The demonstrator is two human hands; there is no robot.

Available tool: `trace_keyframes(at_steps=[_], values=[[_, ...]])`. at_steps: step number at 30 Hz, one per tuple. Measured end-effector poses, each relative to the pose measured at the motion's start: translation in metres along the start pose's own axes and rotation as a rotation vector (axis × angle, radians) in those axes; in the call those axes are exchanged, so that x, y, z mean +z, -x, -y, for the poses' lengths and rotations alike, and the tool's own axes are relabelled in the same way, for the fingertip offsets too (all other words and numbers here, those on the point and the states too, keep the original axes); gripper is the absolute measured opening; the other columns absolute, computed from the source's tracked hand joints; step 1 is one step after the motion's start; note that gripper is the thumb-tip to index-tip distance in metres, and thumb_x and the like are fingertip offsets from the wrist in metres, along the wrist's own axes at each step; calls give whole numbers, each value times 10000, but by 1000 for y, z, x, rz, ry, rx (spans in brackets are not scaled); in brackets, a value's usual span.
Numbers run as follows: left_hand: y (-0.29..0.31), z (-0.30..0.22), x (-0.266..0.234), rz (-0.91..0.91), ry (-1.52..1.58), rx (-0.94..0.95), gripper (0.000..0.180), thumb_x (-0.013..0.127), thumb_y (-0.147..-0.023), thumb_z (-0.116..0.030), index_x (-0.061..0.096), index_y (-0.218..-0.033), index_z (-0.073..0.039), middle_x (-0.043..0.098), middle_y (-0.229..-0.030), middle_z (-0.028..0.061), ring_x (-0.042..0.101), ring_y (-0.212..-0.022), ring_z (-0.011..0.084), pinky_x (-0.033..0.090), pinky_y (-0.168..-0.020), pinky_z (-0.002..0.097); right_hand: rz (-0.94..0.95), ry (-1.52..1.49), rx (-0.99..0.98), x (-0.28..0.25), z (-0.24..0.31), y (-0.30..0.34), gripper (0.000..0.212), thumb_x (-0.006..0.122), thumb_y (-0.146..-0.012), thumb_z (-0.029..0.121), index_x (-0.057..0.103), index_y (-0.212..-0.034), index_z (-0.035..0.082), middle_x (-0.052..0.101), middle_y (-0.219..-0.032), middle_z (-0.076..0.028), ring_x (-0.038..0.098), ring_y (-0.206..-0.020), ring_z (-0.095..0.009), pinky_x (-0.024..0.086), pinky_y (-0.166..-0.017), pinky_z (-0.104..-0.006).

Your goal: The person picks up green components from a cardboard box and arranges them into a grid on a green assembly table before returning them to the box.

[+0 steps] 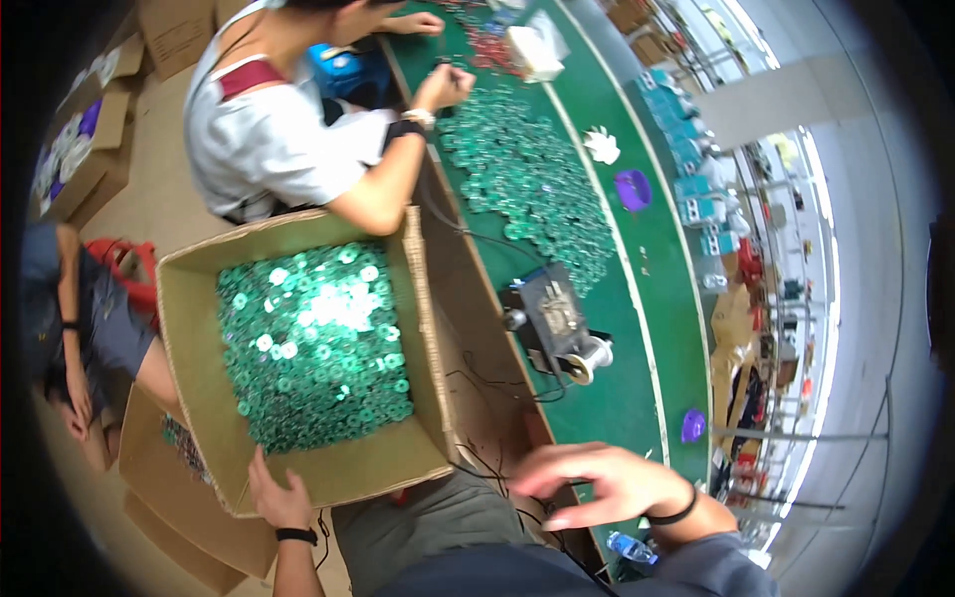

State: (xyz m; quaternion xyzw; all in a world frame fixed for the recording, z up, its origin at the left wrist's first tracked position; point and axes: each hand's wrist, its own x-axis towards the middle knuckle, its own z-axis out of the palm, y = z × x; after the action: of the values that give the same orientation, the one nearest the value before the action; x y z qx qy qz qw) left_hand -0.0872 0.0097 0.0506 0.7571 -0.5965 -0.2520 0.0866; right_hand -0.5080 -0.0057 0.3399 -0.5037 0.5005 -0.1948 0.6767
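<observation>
Thumb and fingers of the left hand (284, 499) are spreading at 7 o'clock, touching the near rim of the large carton (348, 470); whether they are pinching the wall, I cannot tell. Toward 5 o'clock, the right hand (602, 483) is hanging open, slightly blurred, thumb apart from the fingers.

From the left, one carton (99, 184) at 10 o'clock is holding white and purple things. At 8 o'clock, one lower carton (199, 517) is containing pieces too small to name. Between 8 and 9 o'clock, the large carton is standing before the person, containing green discs (298, 368), many with a hole and too numerous for counting. On the green table (617, 418), one pile of green pieces (527, 169) is lying at 1 o'clock. Two purple bowls are sitting farther right: one bowl (621, 194) at 2 o'clock, another bowl (686, 428) at 4 o'clock.
</observation>
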Motion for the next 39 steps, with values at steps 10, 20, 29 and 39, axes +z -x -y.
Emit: trace_keyframes(at_steps=[10,20,29,39], values=[[0,25,18,-26,14,33,693,567,-883,48,447,-1551,-90,562,-1408,167,574,-1262,346,479,-1015,433,-941,931,152,-212,-182,110,507,785,-856,125,622,-1336,87,607,-1313,-159,620,-1207,-371,546,-1030,-439],[-8,49,21,-52,1,46,694,537,-931,95,418,-1584,-104,546,-1458,147,581,-1226,252,497,-911,346,-894,1104,116,-290,-300,22,610,727,-868,94,544,-1450,81,499,-1471,-167,498,-1356,-384,496,-1101,-466],[-9,44,30,-22,-32,-30,682,528,-951,86,394,-1595,-92,526,-1484,145,553,-1282,247,484,-916,335,-900,1082,126,-293,-309,28,552,713,-887,104,568,-1417,50,544,-1391,-172,537,-1295,-375,499,-1084,-454],[-10,59,27,-31,-4,-2,680,515,-943,81,401,-1591,-92,525,-1482,146,554,-1282,261,489,-926,349,-913,1007,208,-291,-297,37,636,777,-843,125,560,-1440,146,525,-1395,-183,555,-1265,-394,534,-1036,-474]])
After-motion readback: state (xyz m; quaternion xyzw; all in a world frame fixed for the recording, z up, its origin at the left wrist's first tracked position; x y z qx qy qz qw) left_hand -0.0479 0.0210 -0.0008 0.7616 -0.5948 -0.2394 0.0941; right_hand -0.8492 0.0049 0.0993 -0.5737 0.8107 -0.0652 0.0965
